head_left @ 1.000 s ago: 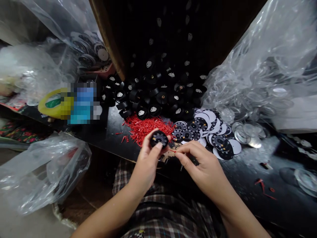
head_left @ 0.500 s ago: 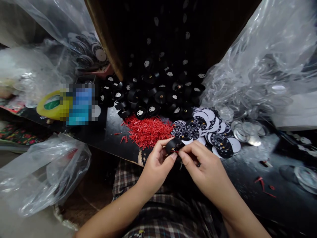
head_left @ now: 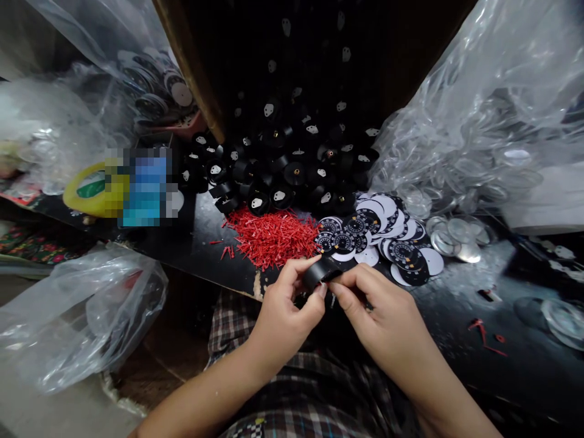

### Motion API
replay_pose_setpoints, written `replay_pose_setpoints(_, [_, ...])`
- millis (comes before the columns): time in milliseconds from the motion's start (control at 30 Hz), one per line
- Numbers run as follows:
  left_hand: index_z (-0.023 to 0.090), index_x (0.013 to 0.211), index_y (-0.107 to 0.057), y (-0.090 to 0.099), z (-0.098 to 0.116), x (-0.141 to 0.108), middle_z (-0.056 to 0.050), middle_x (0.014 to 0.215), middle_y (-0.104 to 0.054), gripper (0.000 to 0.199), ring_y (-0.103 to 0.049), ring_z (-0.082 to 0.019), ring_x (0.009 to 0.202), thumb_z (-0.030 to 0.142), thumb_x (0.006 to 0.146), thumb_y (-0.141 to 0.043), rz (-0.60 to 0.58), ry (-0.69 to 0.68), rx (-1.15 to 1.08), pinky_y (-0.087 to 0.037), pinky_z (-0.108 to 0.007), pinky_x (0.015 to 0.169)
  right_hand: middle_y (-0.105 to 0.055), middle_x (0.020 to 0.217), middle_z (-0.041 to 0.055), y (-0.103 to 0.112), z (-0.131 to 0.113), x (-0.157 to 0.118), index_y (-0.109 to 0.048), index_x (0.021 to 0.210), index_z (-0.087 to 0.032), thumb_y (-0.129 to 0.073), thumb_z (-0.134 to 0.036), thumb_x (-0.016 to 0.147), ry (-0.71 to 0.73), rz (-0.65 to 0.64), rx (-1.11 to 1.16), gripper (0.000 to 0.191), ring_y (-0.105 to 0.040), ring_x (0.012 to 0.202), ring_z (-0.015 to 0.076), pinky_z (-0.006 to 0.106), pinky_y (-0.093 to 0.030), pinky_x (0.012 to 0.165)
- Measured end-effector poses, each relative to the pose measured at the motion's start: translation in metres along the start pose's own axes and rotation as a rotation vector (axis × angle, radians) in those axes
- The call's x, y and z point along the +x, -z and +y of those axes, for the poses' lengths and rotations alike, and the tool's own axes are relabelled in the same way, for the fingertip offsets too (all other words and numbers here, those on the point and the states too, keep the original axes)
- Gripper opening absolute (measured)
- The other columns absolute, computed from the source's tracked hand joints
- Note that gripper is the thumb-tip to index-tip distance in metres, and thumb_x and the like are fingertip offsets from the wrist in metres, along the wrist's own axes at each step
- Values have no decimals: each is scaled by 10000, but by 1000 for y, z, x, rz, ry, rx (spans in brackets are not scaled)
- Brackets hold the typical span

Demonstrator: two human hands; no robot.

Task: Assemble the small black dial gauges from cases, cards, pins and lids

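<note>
Between my hands is a black round gauge housing [head_left: 316,274], tilted on its side above the bench's front edge. My left hand [head_left: 292,298] is closed around its left side, with thumb and forefinger on the rim. The fingertips of my right hand [head_left: 371,298] are pinched together against its right side. A speck of red shows between the fingertips; what the right hand pinches is mostly hidden. Just beyond lies a heap of small red pointers [head_left: 274,238]. Printed black dial faces [head_left: 404,254] lie overlapping to the right of the heap.
Several more black housings [head_left: 294,173] are piled at the back. Clear round lenses [head_left: 456,237] lie right, by a large plastic bag [head_left: 456,121]. Loose red bits [head_left: 483,337] are on the bench. A yellow tape roll [head_left: 95,190] stands left, above a hanging plastic bag [head_left: 86,310].
The housing has turned slightly in my fingers, so more of its smooth outer side wall shows. Both hands stay in nearly the same place, and the view has shifted a little.
</note>
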State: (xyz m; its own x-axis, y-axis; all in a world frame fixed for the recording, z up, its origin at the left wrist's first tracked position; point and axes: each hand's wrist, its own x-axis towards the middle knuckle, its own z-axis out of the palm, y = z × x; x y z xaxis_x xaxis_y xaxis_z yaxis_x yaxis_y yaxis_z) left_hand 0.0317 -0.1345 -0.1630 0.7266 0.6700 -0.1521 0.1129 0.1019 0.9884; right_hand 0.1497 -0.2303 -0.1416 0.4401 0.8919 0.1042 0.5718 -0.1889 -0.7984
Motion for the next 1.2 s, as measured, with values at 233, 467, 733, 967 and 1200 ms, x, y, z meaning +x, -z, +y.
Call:
replay_pose_setpoints(233, [276, 1104, -596, -2, 0, -4, 35, 980, -673, 325, -609, -136, 880, 123, 819, -565, 96, -87, 226, -452, -228, 820, -551, 702, -4, -11, -5, -1, -514, 739, -206, -479, -201, 933, -56, 42, -17, 197, -493, 595, 116, 226, -384, 553])
replay_pose_setpoints(467, [228, 1076, -600, 1, -1, 9, -2, 1006, -690, 247, -626, -160, 939, 187, 833, -578, -10, 83, 1, -468, -269, 871, -501, 626, -26, -12, 4, 1, -461, 652, -206, -508, -246, 908, -104, 64, -39, 263, -439, 528, 102, 233, -345, 505])
replay_pose_setpoints(733, [249, 1205, -600, 4, -4, 16, -44, 1236, -644, 373, -555, -227, 1187, 289, 836, -637, -141, 289, -375, -461, -315, 968, -573, 838, 41, 0, 11, 12, -581, 928, -175, -488, -141, 896, 159, 38, -275, 103, -534, 783, 175, 307, -414, 713])
replay_pose_setpoints(967, [286, 1178, -655, -4, -7, 13, -36, 1243, -655, 370, -557, -252, 1210, 417, 832, -638, -15, 407, -418, -435, -366, 1038, -554, 743, 36, -5, 5, 24, -549, 761, -166, -465, -97, 842, 207, 88, -413, 135, -506, 708, 172, 312, -405, 681])
replay_pose_setpoints(1200, [309, 1261, -596, -10, -19, 15, -14, 1384, -549, 461, -412, -266, 1344, 441, 822, -648, -46, 261, -182, -299, -418, 1141, -610, 718, -16, 18, 11, 19, -600, 750, -196, -566, -169, 842, -41, 21, -188, 101, -536, 656, 125, 244, -420, 634])
